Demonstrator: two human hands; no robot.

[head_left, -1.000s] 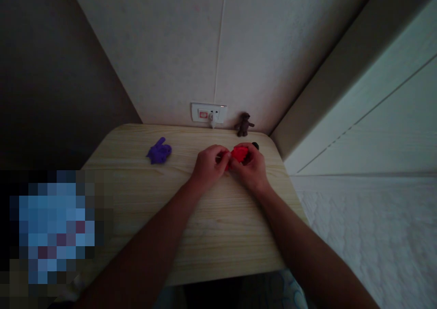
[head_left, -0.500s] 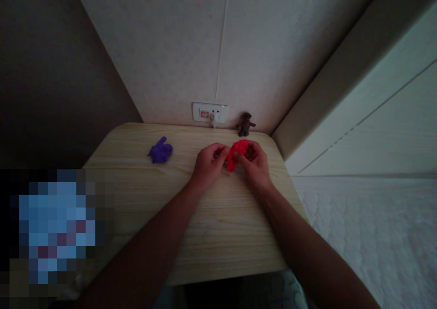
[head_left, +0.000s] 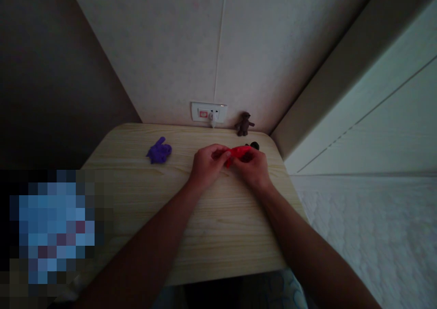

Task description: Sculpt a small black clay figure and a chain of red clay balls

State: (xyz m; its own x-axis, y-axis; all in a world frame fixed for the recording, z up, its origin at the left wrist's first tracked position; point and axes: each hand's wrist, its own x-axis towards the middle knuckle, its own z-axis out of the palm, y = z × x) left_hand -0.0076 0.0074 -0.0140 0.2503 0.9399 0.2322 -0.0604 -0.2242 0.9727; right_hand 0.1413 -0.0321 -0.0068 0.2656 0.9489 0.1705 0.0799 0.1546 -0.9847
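1. The fingers of the left hand (head_left: 207,163) are pinched together on the left end of a bright red, soft-looking piece (head_left: 240,151) of irregular shape.
2. The fingers of the right hand (head_left: 253,165) are clamped on the right part of the same red piece, the thumb on the near side; part of their grip is hidden by the hand.
3. The red piece lies between the 2 hands, nearer the wearer than the white rectangular wall socket panel (head_left: 209,113) and to its right. A small red end hangs below the fingers; whether it touches the counter cannot be told.
4. Just beyond the right hand, right of the socket panel, sits a small black rounded thing (head_left: 254,145), partly hidden.
5. A dark brown figure (head_left: 243,124) with 2 arms and 2 legs stands upright near the wall, just right of the socket panel.
6. A purple, lumpy piece (head_left: 159,151) with 1 upward prong lies left of the socket panel, well apart from both hands.
7. All of this is over or on a pale wood-grain counter (head_left: 218,227) with rounded far corners, below the socket panel.
8. A whitish plug (head_left: 212,118) is in the socket panel.
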